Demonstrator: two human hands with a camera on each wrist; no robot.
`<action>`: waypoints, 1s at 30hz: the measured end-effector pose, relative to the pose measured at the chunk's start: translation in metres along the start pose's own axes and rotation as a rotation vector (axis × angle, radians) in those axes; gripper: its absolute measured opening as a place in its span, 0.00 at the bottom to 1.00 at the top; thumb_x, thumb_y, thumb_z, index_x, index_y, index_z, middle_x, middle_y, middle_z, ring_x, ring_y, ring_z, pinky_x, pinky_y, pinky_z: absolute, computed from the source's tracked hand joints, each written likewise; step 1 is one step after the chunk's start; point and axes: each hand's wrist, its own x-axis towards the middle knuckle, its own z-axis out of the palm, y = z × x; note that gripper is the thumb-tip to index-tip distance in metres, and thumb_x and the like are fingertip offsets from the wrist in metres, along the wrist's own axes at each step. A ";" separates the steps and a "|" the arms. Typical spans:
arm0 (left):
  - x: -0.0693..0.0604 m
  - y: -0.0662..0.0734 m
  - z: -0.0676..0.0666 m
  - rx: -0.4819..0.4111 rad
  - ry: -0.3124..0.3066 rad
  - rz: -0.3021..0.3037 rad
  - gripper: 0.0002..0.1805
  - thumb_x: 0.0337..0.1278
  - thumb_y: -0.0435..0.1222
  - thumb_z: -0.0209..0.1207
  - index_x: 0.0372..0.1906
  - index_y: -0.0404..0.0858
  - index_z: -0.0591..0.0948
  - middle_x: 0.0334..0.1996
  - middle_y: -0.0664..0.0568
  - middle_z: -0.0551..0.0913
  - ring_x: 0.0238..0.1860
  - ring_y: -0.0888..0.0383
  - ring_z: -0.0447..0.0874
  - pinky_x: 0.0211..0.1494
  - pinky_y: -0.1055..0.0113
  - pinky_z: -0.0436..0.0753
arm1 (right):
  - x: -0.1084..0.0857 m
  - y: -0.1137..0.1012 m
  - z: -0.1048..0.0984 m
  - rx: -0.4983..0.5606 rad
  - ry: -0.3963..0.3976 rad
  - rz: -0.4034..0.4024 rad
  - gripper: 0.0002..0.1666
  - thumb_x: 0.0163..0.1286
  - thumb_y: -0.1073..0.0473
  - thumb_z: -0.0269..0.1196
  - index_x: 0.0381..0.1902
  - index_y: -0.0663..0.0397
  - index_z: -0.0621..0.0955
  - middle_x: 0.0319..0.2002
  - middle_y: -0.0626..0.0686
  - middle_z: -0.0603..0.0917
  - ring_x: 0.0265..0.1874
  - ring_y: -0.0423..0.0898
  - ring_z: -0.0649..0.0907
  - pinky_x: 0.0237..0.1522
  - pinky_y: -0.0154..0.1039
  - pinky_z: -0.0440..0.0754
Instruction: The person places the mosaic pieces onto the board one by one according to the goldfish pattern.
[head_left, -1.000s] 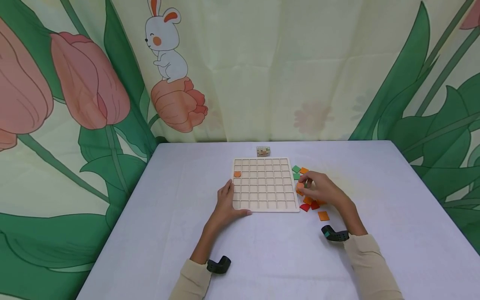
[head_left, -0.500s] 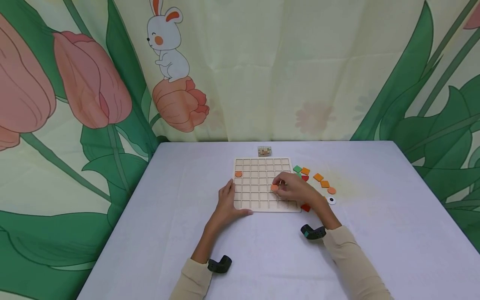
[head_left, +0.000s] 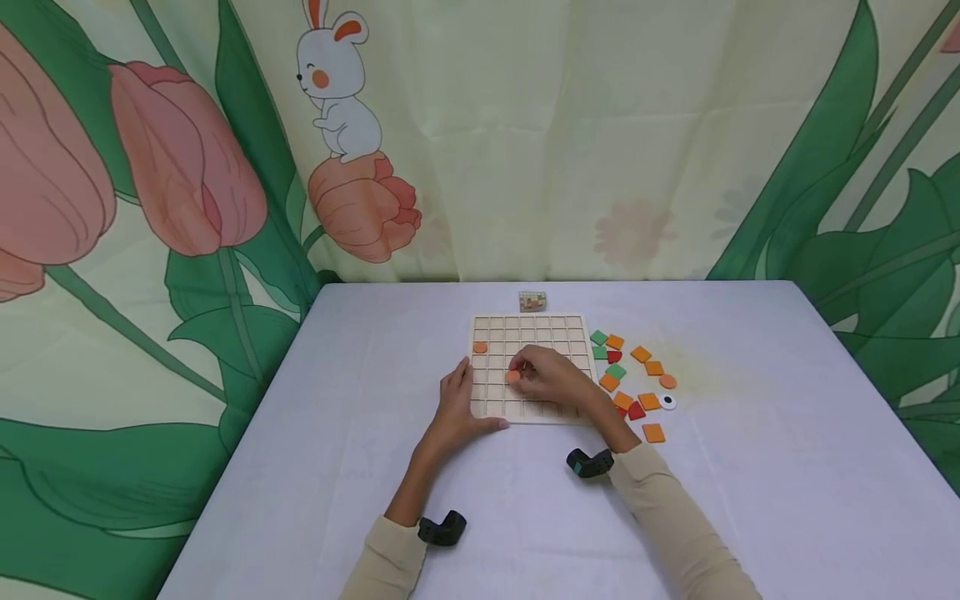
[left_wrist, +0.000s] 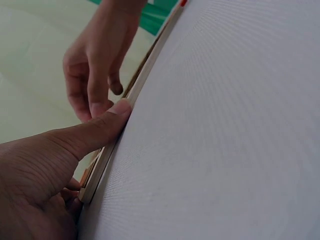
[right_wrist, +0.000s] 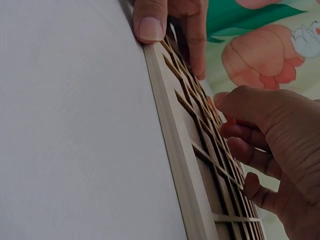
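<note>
A square wooden grid board [head_left: 495, 407] lies flat on the table. My left hand [head_left: 454, 411] holds its near-left corner, the thumb along the front edge and the other fingers at the left side. Over the left-middle part of the board, my right hand [head_left: 551, 375] pinches an orange round disc [head_left: 513, 377] between thumb and fingertips. Another orange disc [head_left: 480, 347] sits in a cell of the leftmost column. In the right wrist view, the right hand [right_wrist: 280, 135] is close above the grid, and its own fingers largely hide the disc.
Right of the board lie scattered loose pieces: orange squares [head_left: 654, 433], green squares [head_left: 598, 337], red pieces [head_left: 637, 410], an orange disc [head_left: 667, 382] and a white disc with a black dot [head_left: 667, 402]. A small patterned block [head_left: 532, 302] stands behind the board.
My right hand has moved left from the loose pieces to above the board, carrying the orange disc. The left hand stays at the board's corner.
</note>
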 end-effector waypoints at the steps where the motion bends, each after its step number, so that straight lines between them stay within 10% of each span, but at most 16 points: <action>1: 0.000 0.000 0.000 -0.003 -0.002 0.000 0.69 0.47 0.50 0.82 0.86 0.34 0.51 0.87 0.38 0.47 0.83 0.35 0.48 0.81 0.42 0.68 | 0.002 -0.001 0.002 -0.010 0.005 0.002 0.15 0.70 0.58 0.70 0.51 0.58 0.85 0.41 0.51 0.85 0.39 0.44 0.79 0.45 0.37 0.81; 8: -0.001 0.002 0.000 -0.007 0.007 -0.001 0.70 0.47 0.49 0.82 0.85 0.28 0.50 0.87 0.38 0.47 0.83 0.36 0.48 0.81 0.42 0.68 | 0.014 -0.011 0.020 -0.070 0.060 -0.037 0.15 0.72 0.56 0.69 0.52 0.58 0.85 0.47 0.53 0.86 0.47 0.47 0.82 0.56 0.47 0.84; 30: -0.001 0.001 0.001 0.040 0.006 0.012 0.66 0.49 0.49 0.81 0.84 0.27 0.54 0.87 0.37 0.49 0.83 0.34 0.50 0.80 0.41 0.69 | 0.029 -0.025 0.054 -0.095 0.242 0.071 0.16 0.69 0.49 0.72 0.48 0.51 0.89 0.40 0.49 0.86 0.45 0.48 0.80 0.48 0.48 0.75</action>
